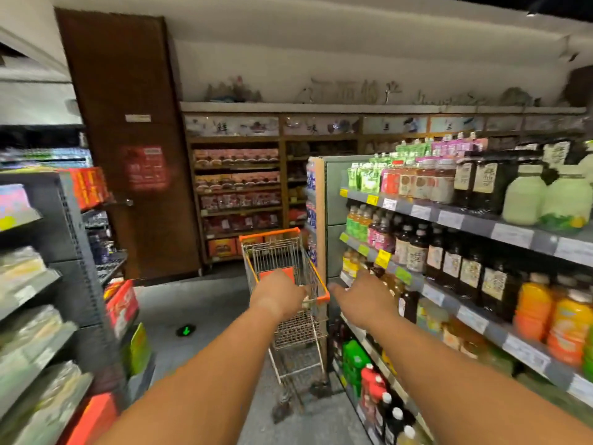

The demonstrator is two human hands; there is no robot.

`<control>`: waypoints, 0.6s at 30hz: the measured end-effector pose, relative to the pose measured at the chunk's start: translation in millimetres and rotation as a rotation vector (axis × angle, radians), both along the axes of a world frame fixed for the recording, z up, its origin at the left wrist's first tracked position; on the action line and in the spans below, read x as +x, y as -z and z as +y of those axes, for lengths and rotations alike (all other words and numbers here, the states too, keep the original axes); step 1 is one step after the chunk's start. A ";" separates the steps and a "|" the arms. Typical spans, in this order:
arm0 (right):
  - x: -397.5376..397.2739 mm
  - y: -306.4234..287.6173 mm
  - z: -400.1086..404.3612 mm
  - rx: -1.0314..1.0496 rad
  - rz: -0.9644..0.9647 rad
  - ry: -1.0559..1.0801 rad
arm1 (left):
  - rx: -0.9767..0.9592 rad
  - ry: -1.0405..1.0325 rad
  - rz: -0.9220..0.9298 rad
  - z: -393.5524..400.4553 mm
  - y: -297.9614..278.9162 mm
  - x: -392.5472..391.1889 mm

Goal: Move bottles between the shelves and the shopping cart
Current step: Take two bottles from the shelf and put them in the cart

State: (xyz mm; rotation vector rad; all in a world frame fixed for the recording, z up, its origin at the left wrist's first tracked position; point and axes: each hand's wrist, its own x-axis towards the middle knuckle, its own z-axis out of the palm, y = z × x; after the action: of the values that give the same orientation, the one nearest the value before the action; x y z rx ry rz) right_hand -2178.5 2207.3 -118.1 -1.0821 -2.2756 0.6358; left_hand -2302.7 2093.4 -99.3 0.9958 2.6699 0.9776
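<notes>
Setting: grocery shop aisle. Evidence: shelves of bottled drinks with price tags; wire shopping cart.

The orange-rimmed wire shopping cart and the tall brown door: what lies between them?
In the head view, only bare grey floor separates the shopping cart from the brown door.

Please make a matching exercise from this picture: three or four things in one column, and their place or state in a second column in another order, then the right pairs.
Things:
1. left hand
2. right hand
3. orange juice bottles
4. brown door

Places or states:
A. on the shelf at the right
B. behind the shelves at the left
C. grips the handle of the shopping cart
D. holds nothing, fingers stretched forward beside the cart

Pairs: 1-C, 2-D, 3-A, 4-B
</notes>
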 end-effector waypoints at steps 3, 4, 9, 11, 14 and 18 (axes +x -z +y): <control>-52.2 22.3 37.9 -0.074 0.001 -0.071 | -0.061 -0.031 0.037 35.6 18.2 -45.3; -68.0 28.0 51.7 -0.089 -0.014 -0.087 | -0.078 -0.042 0.028 49.8 23.0 -59.8; -153.4 38.2 124.1 -0.073 -0.060 -0.117 | -0.058 -0.114 -0.055 116.4 41.2 -128.1; -185.9 44.3 150.5 -0.074 -0.078 -0.132 | -0.043 -0.146 -0.107 141.1 47.9 -155.9; -233.0 60.9 189.7 -0.089 -0.117 -0.148 | -0.009 -0.176 -0.142 179.7 62.6 -202.0; -299.6 90.1 241.4 -0.088 -0.193 -0.142 | -0.032 -0.158 -0.160 234.4 96.1 -271.9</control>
State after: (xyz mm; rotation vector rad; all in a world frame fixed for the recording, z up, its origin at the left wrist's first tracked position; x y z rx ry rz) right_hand -2478.2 2448.7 -208.2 -1.0711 -2.5294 0.7216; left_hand -2574.6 2327.9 -195.4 0.6774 2.6523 0.9941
